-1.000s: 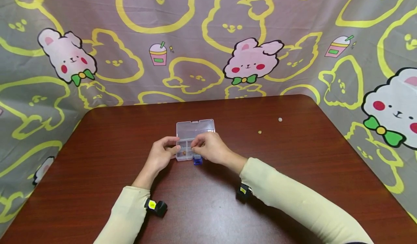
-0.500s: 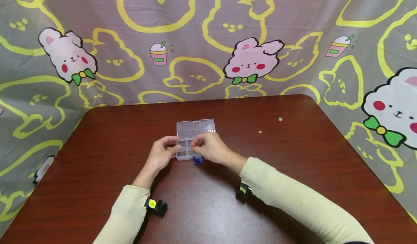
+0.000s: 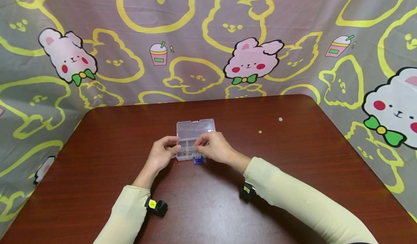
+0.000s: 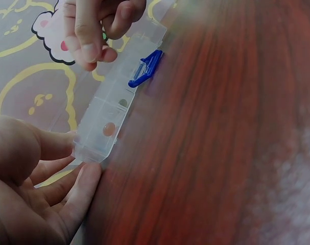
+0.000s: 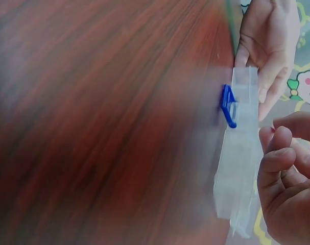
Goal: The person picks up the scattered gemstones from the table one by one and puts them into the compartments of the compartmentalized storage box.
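A clear plastic compartment box (image 3: pixel 182 158) lies on the table with its lid (image 3: pixel 192 129) raised at the back. My left hand (image 3: pixel 160 152) grips its left end, thumb on the near side and fingers around it. An orange-brown bead (image 4: pixel 109 129) sits in the left front compartment; a small dark greenish bead (image 4: pixel 123 102) is in the compartment beside it. Over the box's right half hovers my right hand (image 3: pixel 215 148), fingers loosely bent. Nothing can be made out between its fingertips. That hand hides the right compartments in the head view. A blue latch (image 3: pixel 198 160) hangs at the front edge.
Right of the box, a small yellowish bead (image 3: pixel 260 131) and a white bead (image 3: pixel 280 119) lie on the brown table (image 3: pixel 202 207). A patterned cloth (image 3: pixel 195 37) hangs behind the table and along its sides.
My right hand has shifted slightly right over the box, and the greenish bead now shows in the compartment where its fingertips were. The left hand and the box have stayed in place.
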A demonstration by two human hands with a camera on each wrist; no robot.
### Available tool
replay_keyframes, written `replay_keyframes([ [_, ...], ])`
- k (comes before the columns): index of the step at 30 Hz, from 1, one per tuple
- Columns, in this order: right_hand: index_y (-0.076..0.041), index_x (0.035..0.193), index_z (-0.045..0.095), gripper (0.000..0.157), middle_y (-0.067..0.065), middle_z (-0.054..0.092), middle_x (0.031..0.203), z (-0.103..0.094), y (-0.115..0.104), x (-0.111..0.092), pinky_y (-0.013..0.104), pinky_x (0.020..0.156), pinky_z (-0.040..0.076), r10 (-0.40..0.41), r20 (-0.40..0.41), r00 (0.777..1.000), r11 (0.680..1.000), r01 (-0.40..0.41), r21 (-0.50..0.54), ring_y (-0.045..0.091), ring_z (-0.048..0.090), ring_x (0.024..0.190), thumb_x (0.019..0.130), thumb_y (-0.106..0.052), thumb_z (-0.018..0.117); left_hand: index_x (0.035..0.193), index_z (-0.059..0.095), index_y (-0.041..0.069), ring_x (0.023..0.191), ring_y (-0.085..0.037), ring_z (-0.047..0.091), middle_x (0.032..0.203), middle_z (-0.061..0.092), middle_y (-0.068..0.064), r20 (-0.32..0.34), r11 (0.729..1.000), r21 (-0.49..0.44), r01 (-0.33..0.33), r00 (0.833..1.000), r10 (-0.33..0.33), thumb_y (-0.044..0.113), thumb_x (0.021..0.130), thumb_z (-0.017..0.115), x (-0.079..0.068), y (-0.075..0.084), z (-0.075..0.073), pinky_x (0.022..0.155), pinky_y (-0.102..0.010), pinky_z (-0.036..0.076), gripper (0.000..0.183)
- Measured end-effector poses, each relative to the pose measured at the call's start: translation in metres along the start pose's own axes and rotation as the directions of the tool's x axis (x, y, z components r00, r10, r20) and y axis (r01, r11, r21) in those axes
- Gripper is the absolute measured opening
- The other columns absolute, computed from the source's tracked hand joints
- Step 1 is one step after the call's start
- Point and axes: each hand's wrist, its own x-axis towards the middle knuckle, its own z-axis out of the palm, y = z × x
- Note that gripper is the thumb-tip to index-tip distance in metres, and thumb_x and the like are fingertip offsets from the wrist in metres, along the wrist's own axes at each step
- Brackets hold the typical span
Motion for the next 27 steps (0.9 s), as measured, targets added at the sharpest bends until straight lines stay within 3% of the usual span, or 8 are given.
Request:
replay_keyframes([
  [8,-0.006,0.084,0.076,0.004,-0.004,0.066,0.07,-0.018,0.015,-0.007,0.025,0.048,0.05,-0.003,-0.05,0.999,1.0,0.002,-0.003,0.007,0.055,0.05,0.086,-0.005,0.072,0.125,0.064,-0.005,0.081,-0.015,0.064,0.121,0.064,-0.026,0.002,1.0,0.016,0.002,1.0,-0.002,-0.003,0.094,0.067,0.0,0.001,0.001,0.076,-0.032,0.06,0.032],
  [17,-0.003,0.09,0.074,0.003,0.008,0.069,0.073,-0.044,0.033,-0.022,0.028,0.045,0.05,0.115,-0.06,0.992,0.99,-0.11,0.084,0.021,0.06,0.049,0.089,-0.005,0.072,0.126,0.064,-0.005,0.082,-0.017,0.063,0.122,0.063,-0.027,0.002,1.0,0.027,0.0,1.0,0.0,-0.001,0.094,0.067,-0.002,0.005,-0.001,0.078,-0.033,0.06,0.032],
  [27,-0.004,0.093,0.074,0.004,0.012,0.069,0.075,-0.079,0.065,-0.044,0.028,0.047,0.05,0.16,-0.107,0.981,0.986,-0.154,0.066,0.018,0.058,0.05,0.09,-0.004,0.073,0.125,0.063,-0.007,0.077,-0.012,0.06,0.119,0.064,-0.028,0.003,1.0,0.013,-0.012,1.0,0.012,-0.005,0.094,0.065,-0.001,0.002,0.002,0.075,-0.027,0.059,0.031],
])
